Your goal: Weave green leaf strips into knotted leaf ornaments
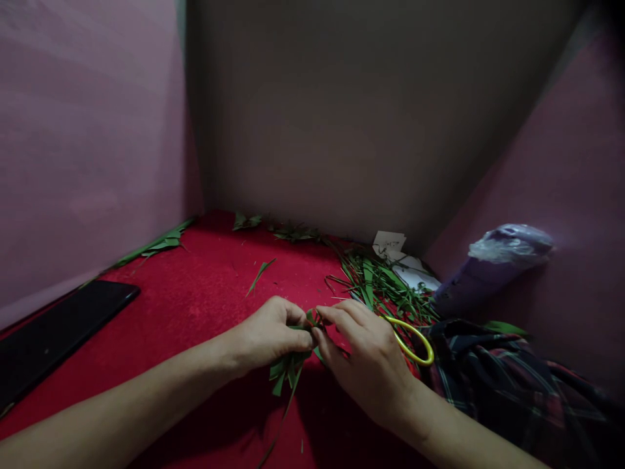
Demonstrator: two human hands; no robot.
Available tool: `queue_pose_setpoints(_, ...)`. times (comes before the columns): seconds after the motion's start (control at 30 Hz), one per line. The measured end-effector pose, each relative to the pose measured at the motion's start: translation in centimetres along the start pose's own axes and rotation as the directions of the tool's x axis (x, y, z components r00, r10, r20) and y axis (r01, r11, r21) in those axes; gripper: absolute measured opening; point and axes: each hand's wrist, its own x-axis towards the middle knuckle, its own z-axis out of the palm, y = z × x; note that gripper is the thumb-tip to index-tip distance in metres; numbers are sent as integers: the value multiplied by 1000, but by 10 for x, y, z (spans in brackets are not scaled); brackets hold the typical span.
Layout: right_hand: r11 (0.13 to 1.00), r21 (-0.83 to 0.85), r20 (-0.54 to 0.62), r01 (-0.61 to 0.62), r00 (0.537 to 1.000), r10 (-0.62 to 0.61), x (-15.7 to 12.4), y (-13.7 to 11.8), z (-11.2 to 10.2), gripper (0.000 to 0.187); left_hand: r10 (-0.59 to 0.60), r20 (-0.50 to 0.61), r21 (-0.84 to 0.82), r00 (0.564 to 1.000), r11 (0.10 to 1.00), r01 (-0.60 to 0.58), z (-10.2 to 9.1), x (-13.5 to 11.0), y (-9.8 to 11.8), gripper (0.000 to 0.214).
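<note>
My left hand (271,332) pinches a small bundle of green leaf strips (288,371) between thumb and fingers. Cut ends of the strips fan out below it, and one long thin strand trails down toward me. My right hand (366,355) meets it from the other side, its thumb and fingertips closed on the top of the same bundle, where a small folded bit of leaf shows. Just behind my right hand, scissors with a yellow handle (422,352) lie partly hidden.
A heap of leaf strips (368,280) and white paper pieces (389,242) lie at the back right of the red cloth (209,280). A dark flat object (63,332) is at left. Plaid fabric (508,378) and a plastic-topped purple roll (483,270) stand right. Walls enclose the space.
</note>
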Motion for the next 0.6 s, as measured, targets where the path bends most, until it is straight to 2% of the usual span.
queue_pose_setpoints(0.37, 990, 130, -87, -55, 994, 67, -2, 1, 3, 17, -20, -28, 8, 999, 1000, 20, -1, -1, 3, 7)
queue_pose_setpoints(0.6, 991, 129, -46, -31, 998, 37, -2, 1, 2, 5, -20, -27, -18, 999, 1000, 20, -2, -1, 1, 8)
